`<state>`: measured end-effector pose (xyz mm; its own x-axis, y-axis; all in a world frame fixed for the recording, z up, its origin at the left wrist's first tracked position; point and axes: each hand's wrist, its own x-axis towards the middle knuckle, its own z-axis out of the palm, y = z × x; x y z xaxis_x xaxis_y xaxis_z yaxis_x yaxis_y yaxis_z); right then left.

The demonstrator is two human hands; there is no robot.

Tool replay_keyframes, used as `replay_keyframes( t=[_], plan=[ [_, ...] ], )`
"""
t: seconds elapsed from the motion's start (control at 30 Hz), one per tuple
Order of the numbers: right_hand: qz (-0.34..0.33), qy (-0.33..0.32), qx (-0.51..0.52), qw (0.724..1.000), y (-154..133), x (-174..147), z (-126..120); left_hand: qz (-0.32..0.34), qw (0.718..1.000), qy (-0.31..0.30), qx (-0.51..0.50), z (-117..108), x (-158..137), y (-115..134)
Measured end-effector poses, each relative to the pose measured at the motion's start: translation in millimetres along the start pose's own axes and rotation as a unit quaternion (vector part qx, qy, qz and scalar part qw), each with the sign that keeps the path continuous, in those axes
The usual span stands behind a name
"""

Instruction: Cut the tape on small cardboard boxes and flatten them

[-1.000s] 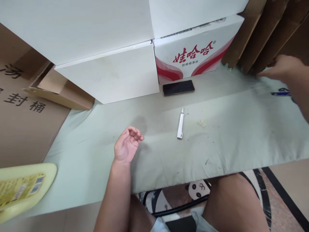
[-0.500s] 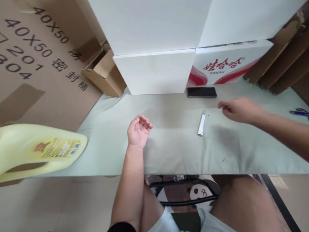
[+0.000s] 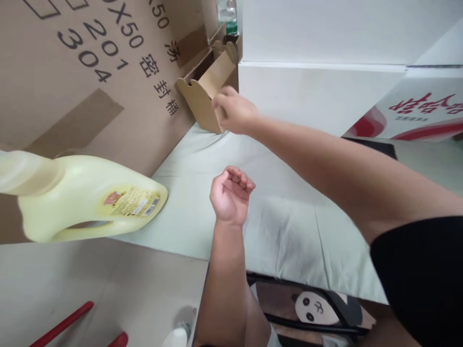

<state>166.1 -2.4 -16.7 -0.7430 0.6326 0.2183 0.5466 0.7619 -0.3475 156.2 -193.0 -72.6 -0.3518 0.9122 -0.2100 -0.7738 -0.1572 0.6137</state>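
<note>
My right hand (image 3: 237, 110) reaches across to a small open-topped cardboard box (image 3: 204, 108) standing against the large printed carton. Its fingers are bent into a pinch at the side of the box, overlapping it in view; whether they grip its wall or something small I cannot tell. My left hand (image 3: 231, 196) rests palm up over the cloth-covered table (image 3: 184, 164), with loosely curled fingers and a bare palm.
A pale yellow jug (image 3: 87, 193) stands at left by the large carton (image 3: 133, 135). White boxes (image 3: 318, 94) line the back. A dark phone (image 3: 376, 146) lies partly behind my right forearm. A bottle with green contents (image 3: 227, 21) shows behind the small box.
My view has swung left. My right hand has gone from the table's right side, near the phone, to the small cardboard box. My left hand keeps its cupped pose.
</note>
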Motion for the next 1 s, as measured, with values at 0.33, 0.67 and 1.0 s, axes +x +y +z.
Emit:
replay_keyframes(
  t=[0.33, 0.67, 1.0],
  plan=[
    [0.012, -0.018, 0.009, 1.000, -9, 25, 27, 0.032, 0.999, 0.011, -0.006, -6, -2, 10],
    [-0.021, 0.037, 0.057, 0.998, 16, -169, -19, 0.263, 0.958, 0.111, -0.001, -13, -8, 32],
    [-0.095, 0.082, 0.088, 0.988, 9, -356, -92, 0.247, 0.956, 0.052, 0.146, 9, 6, -22]
  ],
)
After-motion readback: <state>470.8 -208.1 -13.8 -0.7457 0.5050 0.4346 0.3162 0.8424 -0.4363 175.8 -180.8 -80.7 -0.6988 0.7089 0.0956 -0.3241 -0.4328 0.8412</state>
